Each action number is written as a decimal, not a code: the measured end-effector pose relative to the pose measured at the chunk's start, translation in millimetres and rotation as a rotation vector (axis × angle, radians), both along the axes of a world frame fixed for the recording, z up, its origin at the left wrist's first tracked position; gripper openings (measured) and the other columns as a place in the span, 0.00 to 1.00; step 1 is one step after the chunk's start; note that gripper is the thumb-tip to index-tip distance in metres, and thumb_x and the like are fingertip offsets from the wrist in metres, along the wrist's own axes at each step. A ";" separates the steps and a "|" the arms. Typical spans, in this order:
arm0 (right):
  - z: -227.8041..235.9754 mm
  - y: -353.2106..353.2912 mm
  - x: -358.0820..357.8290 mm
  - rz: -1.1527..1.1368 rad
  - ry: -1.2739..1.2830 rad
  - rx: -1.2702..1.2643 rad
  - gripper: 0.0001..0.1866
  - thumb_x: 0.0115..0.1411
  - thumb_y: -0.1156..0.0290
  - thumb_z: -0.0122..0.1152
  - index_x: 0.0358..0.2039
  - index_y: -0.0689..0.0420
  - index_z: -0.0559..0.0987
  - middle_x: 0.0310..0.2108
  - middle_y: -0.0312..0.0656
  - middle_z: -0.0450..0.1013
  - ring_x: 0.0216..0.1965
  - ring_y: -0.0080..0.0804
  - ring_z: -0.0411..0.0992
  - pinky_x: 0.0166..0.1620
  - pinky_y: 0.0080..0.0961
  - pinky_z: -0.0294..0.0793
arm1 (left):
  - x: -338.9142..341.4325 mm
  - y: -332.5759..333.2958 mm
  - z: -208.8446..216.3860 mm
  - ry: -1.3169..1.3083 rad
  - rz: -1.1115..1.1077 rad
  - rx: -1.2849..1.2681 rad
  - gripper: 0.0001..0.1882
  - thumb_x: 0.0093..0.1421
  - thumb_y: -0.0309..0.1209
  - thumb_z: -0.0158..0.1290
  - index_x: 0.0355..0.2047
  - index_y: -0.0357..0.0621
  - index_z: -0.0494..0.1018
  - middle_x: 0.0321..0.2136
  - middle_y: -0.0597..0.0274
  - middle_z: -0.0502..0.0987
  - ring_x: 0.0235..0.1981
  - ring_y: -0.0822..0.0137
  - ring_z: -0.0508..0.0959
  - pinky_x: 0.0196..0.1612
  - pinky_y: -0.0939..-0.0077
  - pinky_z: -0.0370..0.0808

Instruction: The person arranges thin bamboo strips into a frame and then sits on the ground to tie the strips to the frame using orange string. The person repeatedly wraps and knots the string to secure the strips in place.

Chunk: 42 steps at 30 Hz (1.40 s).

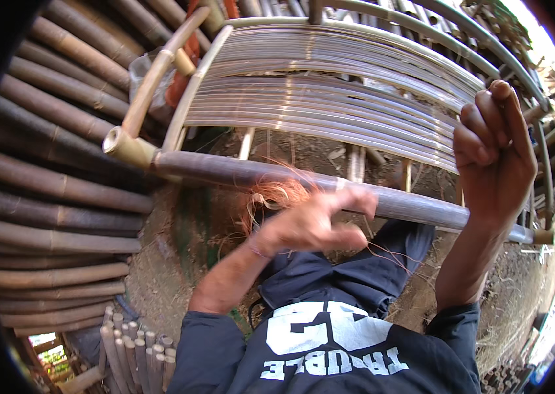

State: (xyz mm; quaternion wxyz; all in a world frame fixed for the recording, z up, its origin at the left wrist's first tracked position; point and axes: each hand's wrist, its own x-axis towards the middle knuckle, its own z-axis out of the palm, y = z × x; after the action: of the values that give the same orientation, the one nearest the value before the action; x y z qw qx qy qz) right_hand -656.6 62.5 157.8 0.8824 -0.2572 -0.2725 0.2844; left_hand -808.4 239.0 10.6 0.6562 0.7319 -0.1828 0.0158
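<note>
In front of me stands a bamboo frame with a seat of long thin bamboo slats (330, 111). A thick dark bamboo pole (225, 167) forms its near side. Over that pole, left of centre, hangs a tangled bundle of orange-brown fibres (281, 194). My left hand (317, 223) is just right of the bundle, slightly blurred, thumb and forefinger apart with a gap between them. Thin loose strands (392, 256) trail below its fingertips. Raised over the right end of the slats, my right hand (497, 138) has its fingers curled closed; whatever they may pinch is too small to make out.
Stacked bamboo poles (61, 217) fill the left side. Short cut bamboo pieces (136, 351) stand upright at the lower left. A clear plastic bag (146, 75) hangs by the frame's left arm. Curved bamboo rails (422, 23) run behind the slats, with more poles beyond.
</note>
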 end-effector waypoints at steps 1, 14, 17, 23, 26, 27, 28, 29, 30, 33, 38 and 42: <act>-0.4 -9.5 4.3 -0.061 -0.028 -0.139 0.12 0.73 0.69 0.43 0.48 0.64 0.70 0.21 0.29 0.53 0.20 0.14 0.50 0.21 0.14 0.56 | -0.3 -17.8 -17.3 0.230 -0.065 -0.040 0.15 0.62 0.36 0.60 0.44 0.42 0.75 0.39 0.65 0.78 0.43 0.71 0.77 0.51 0.71 0.72; -56.9 -269.7 35.8 -0.432 -0.133 -0.004 0.25 0.74 0.71 0.38 0.69 0.60 0.52 0.19 0.28 0.49 0.18 0.16 0.46 0.20 0.18 0.51 | -80.7 67.9 -107.7 0.057 0.338 0.727 0.04 0.55 0.28 0.57 0.30 0.42 0.76 0.33 0.61 0.76 0.40 0.57 0.76 0.47 0.63 0.71; -52.5 -385.6 82.5 -0.826 -0.124 -0.244 0.22 0.73 0.70 0.40 0.65 0.61 0.61 0.18 0.28 0.48 0.17 0.16 0.44 0.19 0.19 0.47 | -102.3 70.6 -112.5 0.091 0.346 0.847 0.04 0.54 0.29 0.57 0.29 0.44 0.76 0.34 0.62 0.76 0.41 0.58 0.75 0.51 0.62 0.68; -54.2 -627.2 125.0 -1.614 -0.097 -1.414 0.22 0.69 0.69 0.43 0.61 0.65 0.66 0.43 0.44 0.73 0.39 0.33 0.74 0.41 0.29 0.77 | -114.1 74.4 -103.8 0.018 0.323 0.893 0.05 0.56 0.32 0.57 0.30 0.46 0.76 0.30 0.62 0.77 0.38 0.61 0.77 0.53 0.59 0.68; -125.2 -427.7 88.4 -0.965 -1.452 -1.543 0.24 0.64 0.67 0.46 0.57 0.66 0.71 0.57 0.50 0.70 0.55 0.42 0.70 0.55 0.38 0.74 | -105.3 35.6 -76.1 0.025 0.312 0.917 0.07 0.57 0.34 0.57 0.32 0.46 0.77 0.30 0.61 0.79 0.37 0.61 0.79 0.55 0.57 0.68; -135.2 -331.6 38.3 -0.684 -1.035 -1.489 0.22 0.62 0.69 0.53 0.56 0.62 0.73 0.54 0.47 0.72 0.54 0.41 0.71 0.53 0.35 0.75 | -95.0 24.8 -68.4 -0.007 0.294 0.861 0.06 0.57 0.32 0.57 0.32 0.45 0.77 0.29 0.60 0.79 0.36 0.60 0.79 0.55 0.58 0.69; -147.6 -238.5 -12.7 -0.532 -0.586 -1.429 0.22 0.59 0.71 0.59 0.55 0.57 0.75 0.50 0.44 0.74 0.53 0.40 0.72 0.52 0.33 0.75 | -82.2 12.6 -64.0 -0.049 0.265 0.794 0.06 0.56 0.31 0.58 0.32 0.43 0.77 0.28 0.60 0.79 0.35 0.59 0.79 0.55 0.58 0.69; -119.6 -138.0 -54.4 -0.289 -0.899 -1.506 0.26 0.56 0.67 0.67 0.55 0.56 0.75 0.51 0.44 0.74 0.53 0.37 0.72 0.53 0.32 0.75 | -77.4 1.9 -62.2 0.013 0.229 0.766 0.06 0.56 0.30 0.58 0.32 0.43 0.76 0.27 0.59 0.78 0.33 0.58 0.79 0.55 0.59 0.70; -128.6 -97.9 -79.9 -0.073 -0.671 -1.361 0.29 0.54 0.63 0.71 0.55 0.56 0.74 0.51 0.47 0.74 0.53 0.37 0.72 0.54 0.32 0.74 | -69.9 -5.5 -60.9 -0.022 0.222 0.740 0.06 0.56 0.30 0.58 0.32 0.43 0.77 0.27 0.59 0.78 0.33 0.58 0.79 0.54 0.59 0.70; -174.8 -42.7 -115.5 0.182 -0.692 -1.192 0.21 0.57 0.64 0.67 0.50 0.59 0.77 0.42 0.53 0.76 0.46 0.45 0.77 0.46 0.34 0.76 | -60.7 -15.5 -44.4 -0.078 0.210 0.722 0.05 0.55 0.30 0.58 0.31 0.43 0.77 0.26 0.60 0.78 0.32 0.60 0.79 0.53 0.60 0.70; -165.7 -80.2 -73.7 -0.100 -0.751 -1.221 0.04 0.60 0.75 0.63 0.35 0.61 0.81 0.29 0.43 0.77 0.31 0.29 0.76 0.33 0.25 0.76 | -86.6 11.2 -58.5 0.042 0.149 0.733 0.05 0.55 0.31 0.58 0.30 0.44 0.78 0.26 0.62 0.78 0.30 0.62 0.78 0.49 0.65 0.70; -156.4 -216.8 25.6 -0.811 -0.935 -1.721 0.08 0.67 0.70 0.54 0.37 0.58 0.81 0.33 0.41 0.78 0.35 0.30 0.75 0.41 0.29 0.76 | -108.4 33.2 -63.5 0.200 0.153 0.671 0.07 0.57 0.32 0.57 0.32 0.42 0.79 0.26 0.59 0.78 0.31 0.58 0.78 0.44 0.64 0.72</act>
State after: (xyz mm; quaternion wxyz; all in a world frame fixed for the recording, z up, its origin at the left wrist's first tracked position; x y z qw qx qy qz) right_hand -631.0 -154.3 1.4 0.2395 -0.9511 -0.1854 -0.0614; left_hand -916.9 272.1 -52.9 0.3911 0.9161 -0.0572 -0.0678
